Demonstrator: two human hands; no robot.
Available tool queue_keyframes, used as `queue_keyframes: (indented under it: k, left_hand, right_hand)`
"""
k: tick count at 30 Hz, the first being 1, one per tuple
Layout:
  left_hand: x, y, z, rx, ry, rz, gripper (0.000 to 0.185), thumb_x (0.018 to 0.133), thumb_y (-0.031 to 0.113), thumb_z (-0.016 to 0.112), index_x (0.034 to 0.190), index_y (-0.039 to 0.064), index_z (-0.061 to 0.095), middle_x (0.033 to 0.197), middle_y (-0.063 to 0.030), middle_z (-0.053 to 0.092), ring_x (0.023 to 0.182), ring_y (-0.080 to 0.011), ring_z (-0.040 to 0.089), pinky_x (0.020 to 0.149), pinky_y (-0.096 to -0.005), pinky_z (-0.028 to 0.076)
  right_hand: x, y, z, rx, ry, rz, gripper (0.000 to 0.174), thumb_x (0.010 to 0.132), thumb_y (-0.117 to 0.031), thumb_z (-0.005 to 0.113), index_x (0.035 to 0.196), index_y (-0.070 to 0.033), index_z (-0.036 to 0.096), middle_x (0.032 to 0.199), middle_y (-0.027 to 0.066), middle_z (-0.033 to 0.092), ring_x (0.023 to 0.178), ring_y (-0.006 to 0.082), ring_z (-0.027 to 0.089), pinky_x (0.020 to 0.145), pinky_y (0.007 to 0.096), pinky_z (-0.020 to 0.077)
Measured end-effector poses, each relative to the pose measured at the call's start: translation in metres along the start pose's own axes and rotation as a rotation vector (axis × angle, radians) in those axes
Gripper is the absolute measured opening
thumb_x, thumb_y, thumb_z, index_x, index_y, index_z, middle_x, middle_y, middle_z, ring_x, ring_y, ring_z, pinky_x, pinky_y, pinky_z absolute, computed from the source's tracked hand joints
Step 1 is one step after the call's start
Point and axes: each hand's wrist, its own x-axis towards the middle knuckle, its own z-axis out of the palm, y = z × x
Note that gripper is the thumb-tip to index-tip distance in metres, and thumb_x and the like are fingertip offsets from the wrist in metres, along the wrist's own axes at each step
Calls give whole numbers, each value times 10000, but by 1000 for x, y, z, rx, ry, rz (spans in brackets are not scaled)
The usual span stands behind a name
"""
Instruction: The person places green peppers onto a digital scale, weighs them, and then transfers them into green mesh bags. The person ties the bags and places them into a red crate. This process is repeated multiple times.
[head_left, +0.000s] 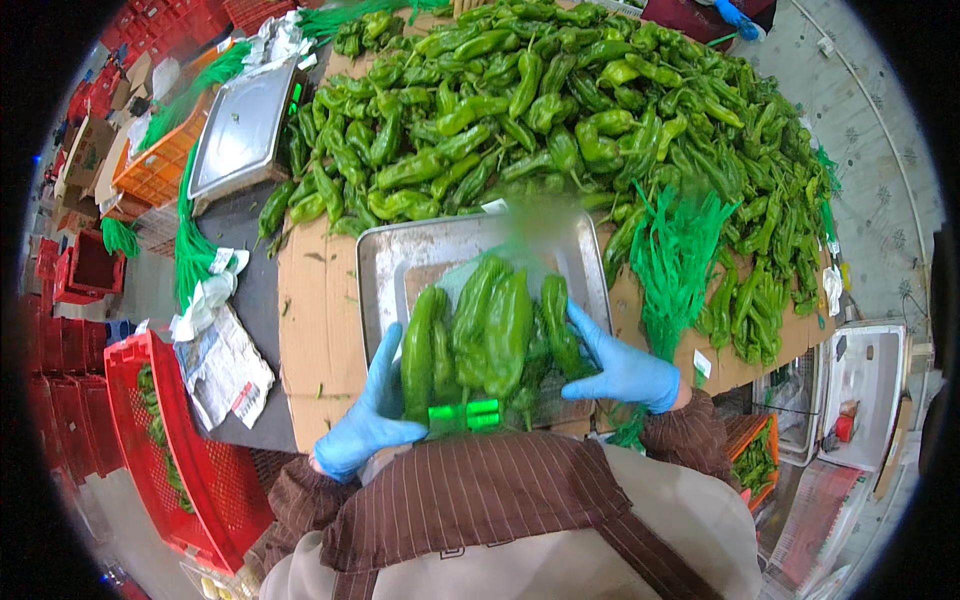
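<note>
Several green peppers lie bunched on the metal pan of a weighing scale in front of me. My left hand, in a blue glove, cups the near left side of the bunch. At its right side, my gloved right hand touches a pepper with thumb and fingers spread. The scale's green lit display shows between my hands. A blurred patch hides part of the pan's far edge. Green mesh netting lies in a bundle just right of the pan.
A big heap of green peppers covers the far side of the cardboard-topped table. Another scale stands at far left, near green netting. A red crate is at lower left, a white box at right. Another person's gloved hand shows at top right.
</note>
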Motion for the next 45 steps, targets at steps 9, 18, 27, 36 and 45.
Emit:
queue_keyframes:
  k: [9,18,27,36,45]
  left_hand:
    - [24,-40,17,1233,525,481,879,768,-74,668,1529,148,287,1524,-196,311,1367,-373,398,1072,-382,420]
    - [-6,-24,-1,955,774,563,215,937,36,580,1127,62,676,833,-75,637,665,-133,566,623,-268,474]
    - [37,139,29,1378,563,625,156,955,166,586,1012,85,706,742,-64,632,645,-163,550,615,-288,452]
    - [14,312,69,1434,634,637,254,999,227,531,1167,98,672,813,18,641,743,-92,621,582,-247,479]
    - [21,228,210,1336,162,486,250,916,340,648,929,90,657,700,58,544,580,-57,471,545,-198,397]
  right_hand:
    - [24,-40,41,1414,232,-111,659,894,-176,637,1447,17,336,1339,175,529,1221,265,562,1016,395,462]
    - [36,-52,36,-128,345,-64,433,850,-239,723,1215,-54,582,974,82,649,856,171,599,797,326,494]
    - [73,-161,-76,-1188,738,-344,223,893,-239,682,1020,-58,709,888,55,724,779,135,654,740,292,512]
    - [16,-283,-113,-287,607,-590,150,923,-118,614,950,-4,707,741,-1,631,634,87,548,596,250,442]
    - [41,-307,-79,-89,286,-737,186,956,-161,579,1028,-16,671,721,-12,606,626,57,557,554,194,441]
